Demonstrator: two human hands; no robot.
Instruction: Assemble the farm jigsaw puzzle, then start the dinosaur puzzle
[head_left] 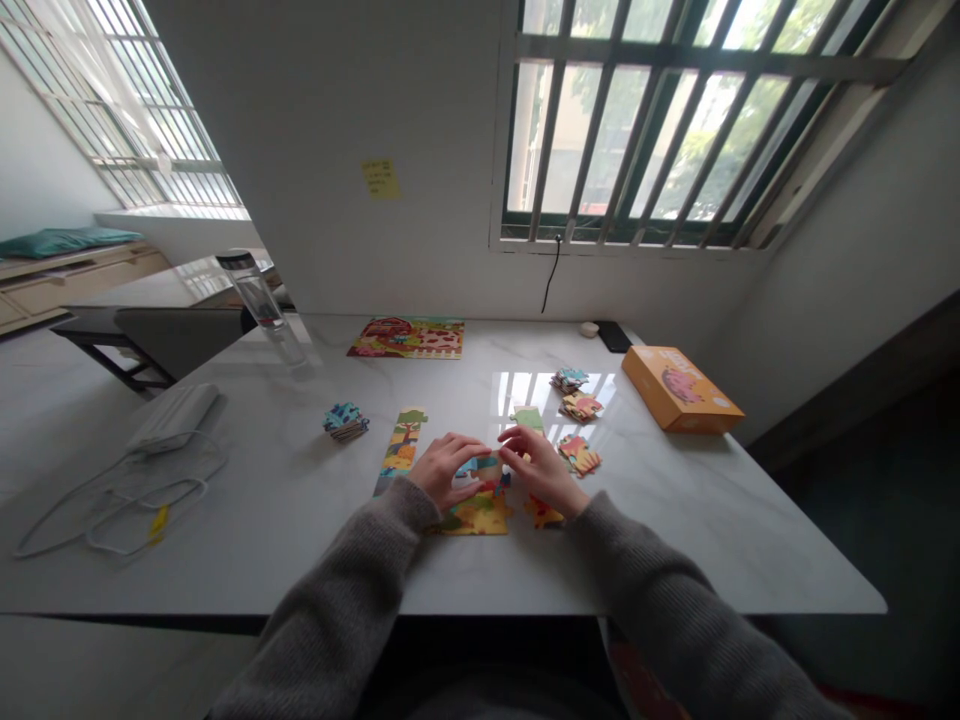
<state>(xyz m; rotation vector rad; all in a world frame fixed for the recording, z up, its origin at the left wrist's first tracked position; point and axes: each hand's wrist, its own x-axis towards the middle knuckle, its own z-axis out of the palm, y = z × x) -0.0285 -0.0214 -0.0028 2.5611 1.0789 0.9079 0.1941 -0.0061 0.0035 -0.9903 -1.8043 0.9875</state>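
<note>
My left hand (452, 468) curves around a teal-and-brown puzzle piece (486, 468), its thumb and fingers on either side. My right hand (541, 466) meets it from the other side, fingertips pinched at the piece's far edge; the exact contact is partly hidden. Below them lies a joined yellow-and-green puzzle strip (480, 517). A column of joined pieces (401, 445) with a tree runs up the left. Beneath my right hand are orange pieces (543, 513), partly covered, and a green piece (528, 416) shows beyond its fingers.
Loose puzzle stacks lie at right (580, 455), (581, 406) and a blue stack (346, 421) at left. A farm picture sheet (409, 338) lies at the back. An orange box (679, 390), black phone (613, 337), glass bottle (255, 290) and white cable (150, 545) surround the work.
</note>
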